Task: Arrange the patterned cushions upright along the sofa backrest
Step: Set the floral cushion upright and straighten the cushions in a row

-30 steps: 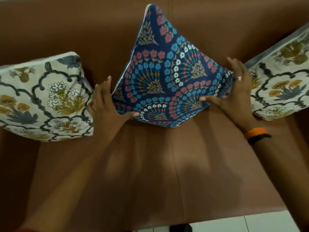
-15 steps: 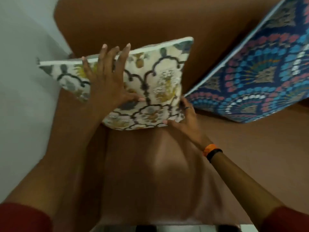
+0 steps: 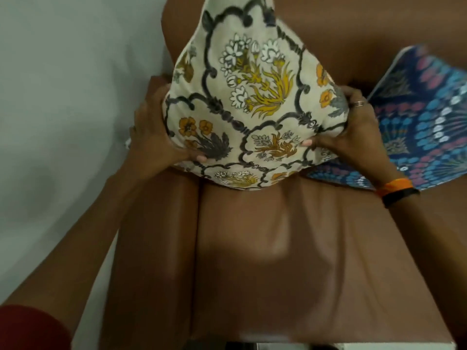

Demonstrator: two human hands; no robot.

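A cream cushion (image 3: 252, 97) with yellow flowers and dark scroll lines stands on one corner against the brown sofa backrest (image 3: 353, 29), at the sofa's left end. My left hand (image 3: 154, 137) grips its left side and my right hand (image 3: 353, 127) grips its right side, thumbs pressed on the front. To the right a blue cushion (image 3: 424, 127) with red and light-blue fans leans against the backrest; its lower left corner lies behind my right hand.
The brown leather seat (image 3: 290, 261) spreads below the cushions. The sofa's left armrest (image 3: 151, 248) runs beside a pale grey wall (image 3: 63, 97). A strip of white floor (image 3: 379, 346) shows at the seat's front edge.
Both hands left the blue cushion and moved left onto the cream cushion. It has been turned from lying wide to standing on a corner, and the view now sits closer over it.
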